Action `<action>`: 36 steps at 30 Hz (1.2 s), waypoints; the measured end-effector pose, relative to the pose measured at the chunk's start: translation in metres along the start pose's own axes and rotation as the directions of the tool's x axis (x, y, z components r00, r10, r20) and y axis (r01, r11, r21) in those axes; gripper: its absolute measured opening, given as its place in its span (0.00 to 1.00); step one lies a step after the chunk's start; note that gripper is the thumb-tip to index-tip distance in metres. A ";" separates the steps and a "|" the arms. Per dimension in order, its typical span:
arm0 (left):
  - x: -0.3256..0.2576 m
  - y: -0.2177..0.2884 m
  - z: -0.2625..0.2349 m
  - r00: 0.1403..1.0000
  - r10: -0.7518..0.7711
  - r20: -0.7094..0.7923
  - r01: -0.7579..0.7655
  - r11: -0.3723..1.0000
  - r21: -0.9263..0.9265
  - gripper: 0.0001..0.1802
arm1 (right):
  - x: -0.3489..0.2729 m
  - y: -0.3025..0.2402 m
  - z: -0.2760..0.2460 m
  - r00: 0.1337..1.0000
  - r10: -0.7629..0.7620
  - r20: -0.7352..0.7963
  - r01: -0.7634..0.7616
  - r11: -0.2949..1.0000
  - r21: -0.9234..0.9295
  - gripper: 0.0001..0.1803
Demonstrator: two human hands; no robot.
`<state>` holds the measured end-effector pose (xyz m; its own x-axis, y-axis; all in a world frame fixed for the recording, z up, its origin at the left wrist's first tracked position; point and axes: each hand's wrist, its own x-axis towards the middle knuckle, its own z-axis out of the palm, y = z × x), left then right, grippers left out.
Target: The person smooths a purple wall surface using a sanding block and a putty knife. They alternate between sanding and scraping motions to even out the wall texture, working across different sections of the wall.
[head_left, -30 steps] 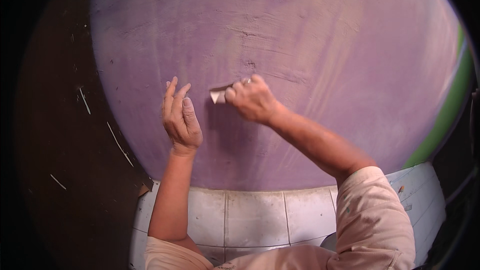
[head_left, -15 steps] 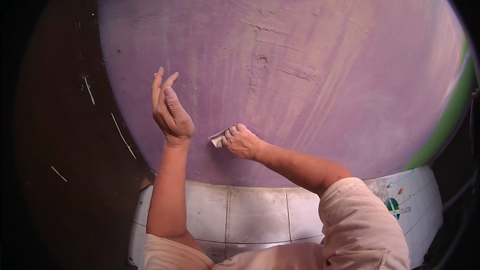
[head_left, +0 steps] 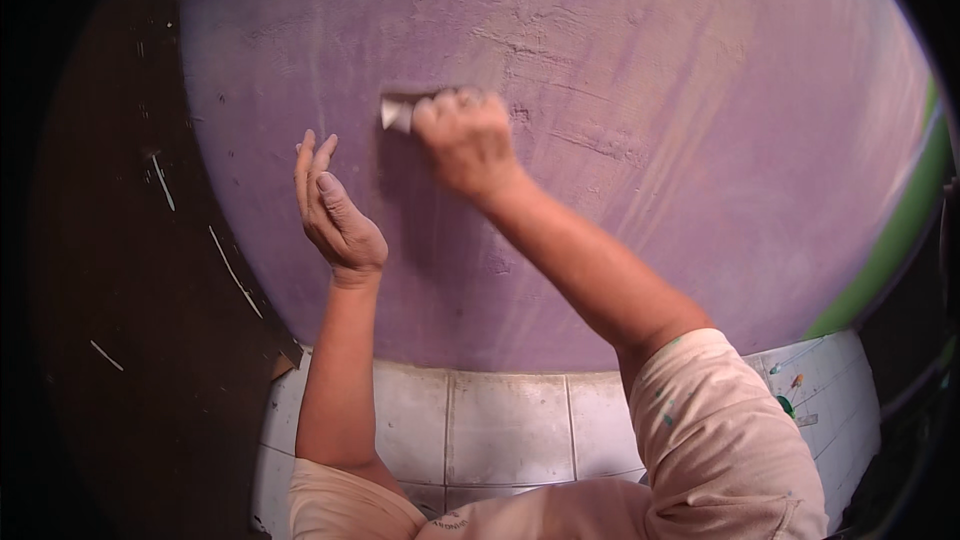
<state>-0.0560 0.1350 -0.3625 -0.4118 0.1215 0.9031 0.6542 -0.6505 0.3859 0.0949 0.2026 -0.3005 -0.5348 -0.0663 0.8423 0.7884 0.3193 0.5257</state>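
Before me is a purple wall (head_left: 640, 270) with pale vertical streaks and rough, cracked patches in its middle. My right hand (head_left: 465, 140) is closed around a folded piece of sandpaper (head_left: 397, 115), whitish on the side that shows, and presses it to the wall left of the rough patch. The hand is slightly blurred. To the lower left, my left hand (head_left: 340, 215) is raised at the wall with its fingers stretched out and nothing in it. Pale dust coats its fingertips. Whether it touches the wall I cannot tell.
White tiles (head_left: 505, 425) run along the wall's foot. A dark brown surface (head_left: 120, 240) with pale scratches borders the wall on the left. A green band (head_left: 880, 270) edges it on the right, above small green and orange items (head_left: 787, 404) on the tiles.
My right hand has moved up the wall with the sandpaper, from near the bottom to beside the rough patch. My left hand has barely moved.
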 end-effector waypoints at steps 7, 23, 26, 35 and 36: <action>-0.026 0.011 0.036 0.988 0.146 0.054 -0.155 0.953 0.260 0.30 | -0.302 -0.097 -0.083 0.139 -0.304 0.943 -0.294 0.896 0.332 0.10; -0.017 0.007 0.122 0.912 0.325 0.250 -0.400 0.841 0.365 0.37 | -0.398 0.048 -0.282 -0.280 0.570 0.773 -0.717 0.411 -0.563 0.24; -0.011 -0.068 0.073 1.000 0.026 -0.010 -0.018 0.876 0.481 0.38 | -0.388 0.043 -0.282 -0.260 0.504 0.824 -0.753 0.429 -0.500 0.19; -0.066 -0.006 0.095 0.946 -0.305 -0.104 0.323 0.895 0.309 0.49 | -0.397 0.050 -0.277 -0.155 0.582 0.799 -0.824 0.369 -0.429 0.11; -0.040 0.017 0.106 0.996 -0.067 -0.053 0.079 0.956 0.283 0.48 | -0.396 0.050 -0.275 -0.148 0.614 0.775 -0.842 0.333 -0.425 0.12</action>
<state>0.0389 0.1987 -0.3720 -0.4878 0.1248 0.8640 0.7721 -0.4003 0.4937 0.4298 -0.0154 -0.5756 0.3279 0.9387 0.1064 0.8421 -0.2394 -0.4833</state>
